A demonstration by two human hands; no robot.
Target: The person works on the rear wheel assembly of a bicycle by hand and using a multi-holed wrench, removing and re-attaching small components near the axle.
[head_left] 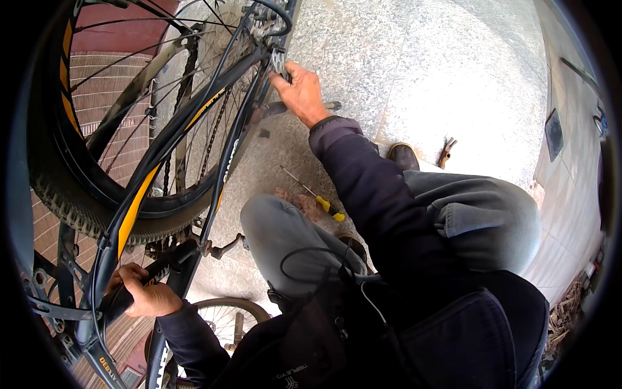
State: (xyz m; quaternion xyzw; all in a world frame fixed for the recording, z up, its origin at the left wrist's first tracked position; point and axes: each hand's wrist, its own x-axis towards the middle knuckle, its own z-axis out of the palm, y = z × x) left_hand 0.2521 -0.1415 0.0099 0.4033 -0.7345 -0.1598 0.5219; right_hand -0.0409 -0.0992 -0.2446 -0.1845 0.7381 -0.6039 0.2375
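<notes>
A black bicycle frame with yellow-orange stripes (pixel 134 207) fills the left side, its knobby-tyred wheel (pixel 84 211) set within the tubes. My left hand (pixel 148 295) is wrapped round a thick black frame tube at the lower left; some fingers are hidden behind it. Farther up, my right hand (pixel 299 91) is closed, thumb and fingers pinching at a silver metal piece (pixel 278 61) beside the wheel's axle end. Whether that piece is a tool or a bicycle part I cannot tell. Thin black cables run along the tubes near both hands.
A yellow-handled screwdriver (pixel 327 206) lies on the stone floor by my knee. Beyond my shoe (pixel 403 156) rests a small brown-handled tool (pixel 447 153). A striped mat (pixel 120 71) lies under the bicycle, and a second spoked wheel (pixel 243 306) shows below. A tiled wall (pixel 564 188) bounds the right.
</notes>
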